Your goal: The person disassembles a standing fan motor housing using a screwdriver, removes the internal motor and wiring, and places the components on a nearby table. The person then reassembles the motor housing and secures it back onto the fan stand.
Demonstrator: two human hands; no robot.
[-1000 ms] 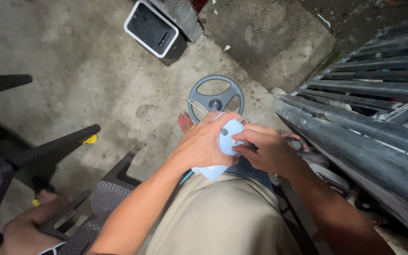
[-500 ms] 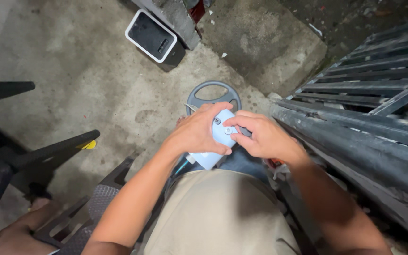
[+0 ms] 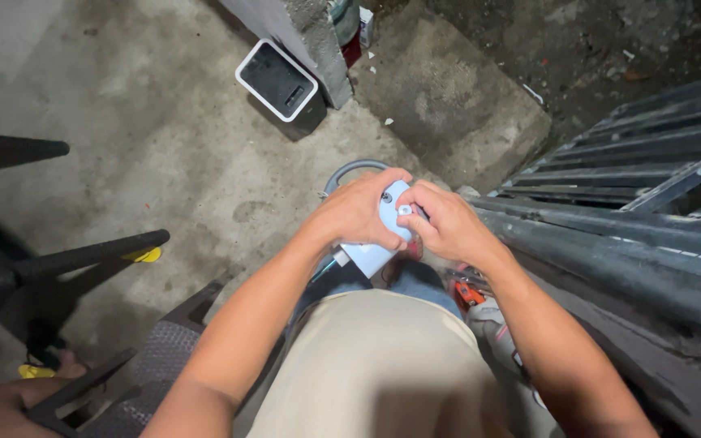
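Item: my left hand and right hand closed in a firm grip on the pale blue plastic housing, held above my knees over the concrete floor; best kept steady, thumbs pressing evenly.

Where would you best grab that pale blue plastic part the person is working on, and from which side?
Probably by its two long flanks, coming from above, one hand per side. The pale blue part is tilted up off the lap; the left hand wraps its left flank and the right hand its right. That leaves its front face with the small round white knob uncovered.
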